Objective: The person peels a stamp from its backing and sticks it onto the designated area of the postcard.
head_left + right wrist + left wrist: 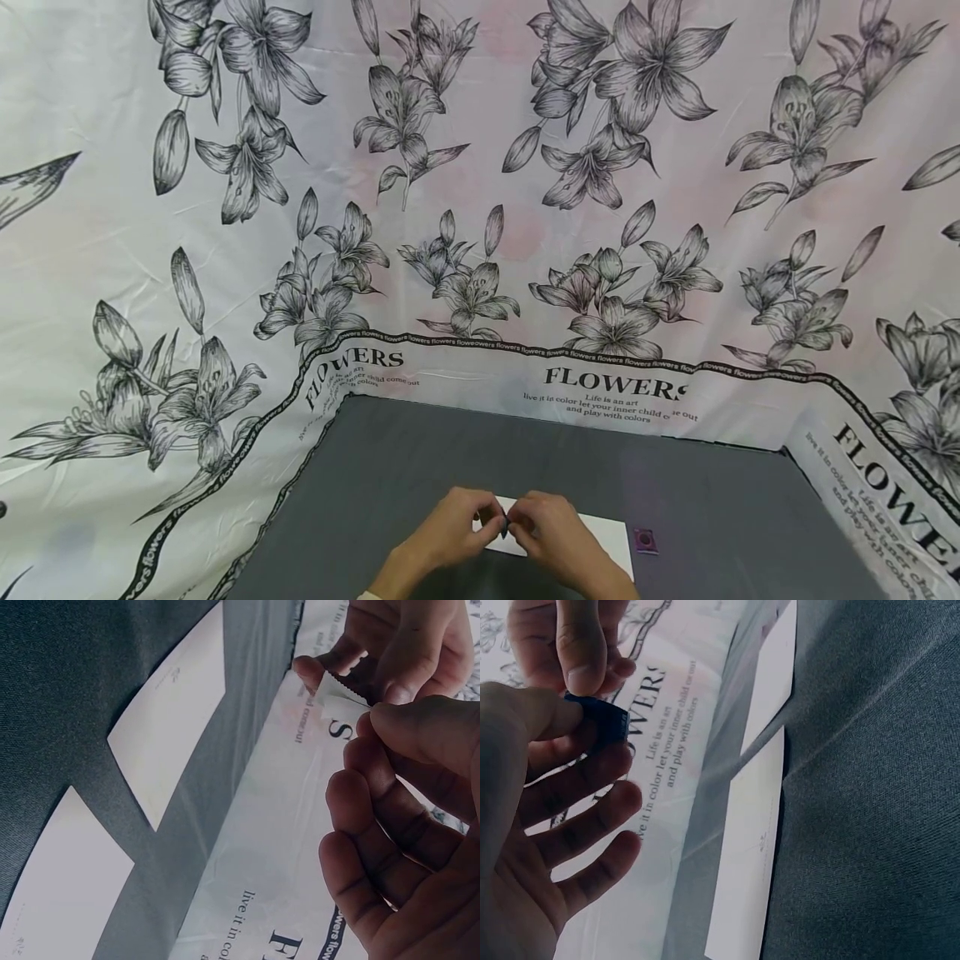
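A small packet [609, 720] is held up between both hands. It looks dark blue in the left wrist view; in the right wrist view the packet [337, 696] shows a pale side with a zigzag edge. My left hand [463, 523] pinches it between thumb and index finger, the other fingers spread loosely. From the opposite side my right hand [553, 533] pinches its edge, fingertips close to those of the left. Two white cards lie below the hands: one card [180, 712] and another card [67, 881], with a narrow gap between them.
To the right of the cards, a small purple square packet [645, 541] with a dark round mark lies on the dark grey tabletop [420, 450]. White cloth [480, 367] printed with flowers and lettering surrounds the table at the back and sides.
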The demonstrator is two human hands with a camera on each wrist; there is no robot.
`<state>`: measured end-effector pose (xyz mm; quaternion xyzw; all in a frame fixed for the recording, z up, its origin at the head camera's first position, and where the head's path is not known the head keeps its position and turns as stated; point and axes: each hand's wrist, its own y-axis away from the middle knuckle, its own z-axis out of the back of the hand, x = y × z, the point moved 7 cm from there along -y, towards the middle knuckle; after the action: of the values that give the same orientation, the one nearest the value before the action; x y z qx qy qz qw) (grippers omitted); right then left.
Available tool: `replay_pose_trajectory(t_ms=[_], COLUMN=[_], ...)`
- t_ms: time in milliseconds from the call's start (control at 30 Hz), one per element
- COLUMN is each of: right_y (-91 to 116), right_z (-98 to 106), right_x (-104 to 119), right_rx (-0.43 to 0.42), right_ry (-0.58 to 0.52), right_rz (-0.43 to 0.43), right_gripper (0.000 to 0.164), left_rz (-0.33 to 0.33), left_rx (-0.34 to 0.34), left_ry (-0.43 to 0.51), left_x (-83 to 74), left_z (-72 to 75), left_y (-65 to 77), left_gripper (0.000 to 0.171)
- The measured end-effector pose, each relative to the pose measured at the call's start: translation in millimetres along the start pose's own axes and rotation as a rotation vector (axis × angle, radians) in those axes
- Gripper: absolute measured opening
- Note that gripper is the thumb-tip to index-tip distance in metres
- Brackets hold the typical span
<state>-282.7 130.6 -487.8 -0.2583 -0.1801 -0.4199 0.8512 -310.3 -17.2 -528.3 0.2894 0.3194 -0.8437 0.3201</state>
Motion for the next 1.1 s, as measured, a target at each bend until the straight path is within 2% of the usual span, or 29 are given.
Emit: replay_pose_trajectory(t_ms=[167, 533, 1100], right_y=[1.0, 1.0, 1.5], right_z=[-0.9, -0.9, -3.9], right_x=[2.1, 3.9, 0.4], right_rx=[0.005, 0.016, 0.016], right_ry=[0.018, 0.064, 0.055], right_rz=[0.02, 0.027, 0.017], right_gripper=[0.009, 0.01, 0.004], left_rz=[-0.022, -0.021, -0.028], left_rx=[0.041, 0.048, 0.044], left_ry=[0.042, 0.034, 0.026], left_x=[-0.2, -2.2, -1.7], left_z=[-4.6, -4.1, -1.9], left_y=[0.2, 1.0, 2.0], left_gripper=[0.015, 0.018, 0.015])
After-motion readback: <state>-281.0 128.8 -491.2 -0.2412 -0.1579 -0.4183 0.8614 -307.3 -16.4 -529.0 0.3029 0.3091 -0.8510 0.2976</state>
